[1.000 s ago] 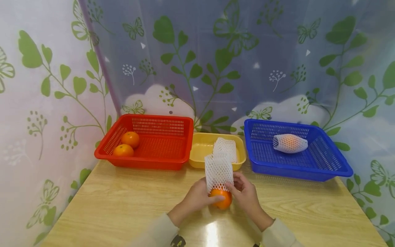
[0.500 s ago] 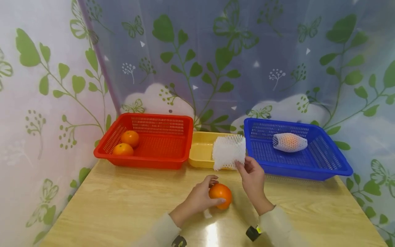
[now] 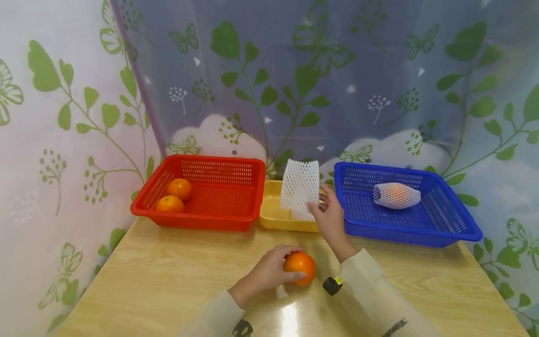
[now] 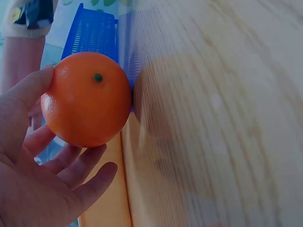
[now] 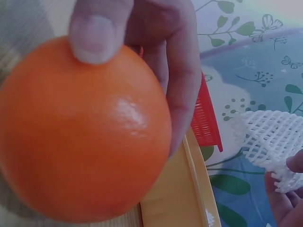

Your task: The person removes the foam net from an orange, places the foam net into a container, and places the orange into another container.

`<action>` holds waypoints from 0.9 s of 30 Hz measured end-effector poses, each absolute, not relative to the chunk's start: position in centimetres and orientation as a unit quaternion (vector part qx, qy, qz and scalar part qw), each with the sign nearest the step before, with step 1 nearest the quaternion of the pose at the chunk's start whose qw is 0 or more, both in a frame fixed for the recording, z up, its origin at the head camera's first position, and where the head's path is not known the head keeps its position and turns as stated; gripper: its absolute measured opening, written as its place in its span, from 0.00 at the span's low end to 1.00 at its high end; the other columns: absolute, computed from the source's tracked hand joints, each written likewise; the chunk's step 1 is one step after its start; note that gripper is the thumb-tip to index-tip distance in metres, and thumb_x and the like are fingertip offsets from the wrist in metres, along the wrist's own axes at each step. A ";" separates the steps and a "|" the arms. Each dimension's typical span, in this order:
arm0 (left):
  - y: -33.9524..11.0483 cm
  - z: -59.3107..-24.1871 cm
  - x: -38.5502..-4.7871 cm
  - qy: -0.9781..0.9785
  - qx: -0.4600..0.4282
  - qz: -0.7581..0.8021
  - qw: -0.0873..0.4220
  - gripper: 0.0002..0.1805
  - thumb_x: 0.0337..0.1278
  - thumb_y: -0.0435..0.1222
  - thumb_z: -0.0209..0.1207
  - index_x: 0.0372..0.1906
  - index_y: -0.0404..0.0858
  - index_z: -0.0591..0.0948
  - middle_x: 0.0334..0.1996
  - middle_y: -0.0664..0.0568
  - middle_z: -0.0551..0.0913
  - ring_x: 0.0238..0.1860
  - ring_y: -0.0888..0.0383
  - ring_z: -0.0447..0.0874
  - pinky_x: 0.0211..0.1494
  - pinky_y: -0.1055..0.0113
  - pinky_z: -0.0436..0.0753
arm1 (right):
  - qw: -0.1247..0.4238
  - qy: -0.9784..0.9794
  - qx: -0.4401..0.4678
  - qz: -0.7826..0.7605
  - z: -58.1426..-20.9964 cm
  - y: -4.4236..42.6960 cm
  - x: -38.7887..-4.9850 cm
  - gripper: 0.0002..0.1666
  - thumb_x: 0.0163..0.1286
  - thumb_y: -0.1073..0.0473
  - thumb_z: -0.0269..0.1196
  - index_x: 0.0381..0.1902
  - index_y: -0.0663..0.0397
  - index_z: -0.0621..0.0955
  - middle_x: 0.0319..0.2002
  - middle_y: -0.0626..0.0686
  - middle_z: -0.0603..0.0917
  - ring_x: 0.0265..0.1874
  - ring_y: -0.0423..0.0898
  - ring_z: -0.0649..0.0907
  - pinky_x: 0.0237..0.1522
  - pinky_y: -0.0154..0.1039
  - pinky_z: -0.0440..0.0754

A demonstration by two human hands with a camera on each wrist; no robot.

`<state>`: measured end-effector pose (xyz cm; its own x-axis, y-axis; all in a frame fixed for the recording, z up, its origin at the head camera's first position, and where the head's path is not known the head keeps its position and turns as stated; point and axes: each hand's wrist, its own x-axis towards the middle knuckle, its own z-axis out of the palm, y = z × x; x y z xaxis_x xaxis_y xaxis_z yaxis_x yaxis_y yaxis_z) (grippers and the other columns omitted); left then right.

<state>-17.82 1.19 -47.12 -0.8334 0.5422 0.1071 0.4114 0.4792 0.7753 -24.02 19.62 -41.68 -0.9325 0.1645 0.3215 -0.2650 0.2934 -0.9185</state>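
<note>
On the table near the middle, my left hand (image 3: pixel 269 270) holds an orange (image 3: pixel 302 268), thumb on the near side and fingers behind it. The orange's green stem end shows in the left wrist view, where the hand (image 4: pixel 42 179) curls about the fruit. Farther forward, my right hand (image 3: pixel 330 219) pinches a white foam net sleeve (image 3: pixel 301 180) by its lower right edge. The sleeve is raised over the yellow tray (image 3: pixel 269 213), apart from the orange. More white netting shows in the tray, partly hidden behind the sleeve.
A red basket (image 3: pixel 210 222) with two oranges (image 3: pixel 179 189) stands at the back left. To the back right is a blue basket (image 3: pixel 404 234) containing a net-wrapped fruit (image 3: pixel 396 195). A patterned curtain (image 3: pixel 269 70) hangs close behind them.
The sleeve was against the orange's top with both hands there. My right hand has pulled it away, first up and rightward, then left and forward over the tray. The left hand stays on the orange.
</note>
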 end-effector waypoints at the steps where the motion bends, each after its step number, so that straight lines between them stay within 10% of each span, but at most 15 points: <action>1: 1.2 -47.1 -17.8 0.857 0.277 0.427 0.079 0.31 0.49 0.47 0.71 0.60 0.43 0.78 0.52 0.52 0.80 0.50 0.56 0.77 0.54 0.61 0.77 | 0.174 -0.792 0.027 0.584 -41.6 19.5 -24.3 0.36 0.67 0.68 0.62 0.71 0.54 0.65 0.56 0.65 0.79 0.45 0.58 0.84 0.44 0.37 0.84; 8: 1.1 -47.4 -17.7 0.856 0.274 0.429 0.087 0.30 0.49 0.47 0.71 0.59 0.44 0.78 0.51 0.53 0.78 0.50 0.56 0.76 0.53 0.60 0.76 | 0.148 -0.838 0.002 0.524 -41.6 18.9 -25.9 0.39 0.69 0.67 0.60 0.74 0.49 0.58 0.61 0.64 0.74 0.46 0.61 0.83 0.44 0.53 0.84; 27: 0.7 -47.5 -17.9 0.855 0.275 0.435 0.066 0.30 0.49 0.45 0.72 0.59 0.47 0.76 0.55 0.52 0.76 0.52 0.54 0.76 0.55 0.58 0.77 | 0.181 -0.914 0.018 0.363 -44.1 20.3 -27.7 0.33 0.54 0.75 0.55 0.62 0.70 0.72 0.64 0.72 0.67 0.64 0.66 0.67 0.69 0.54 0.62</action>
<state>-17.86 0.65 -47.50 -0.8397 0.5280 0.1273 0.4140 0.4705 0.7793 -27.73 20.32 -44.06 -0.9335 0.0987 0.3446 -0.1645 0.7362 -0.6565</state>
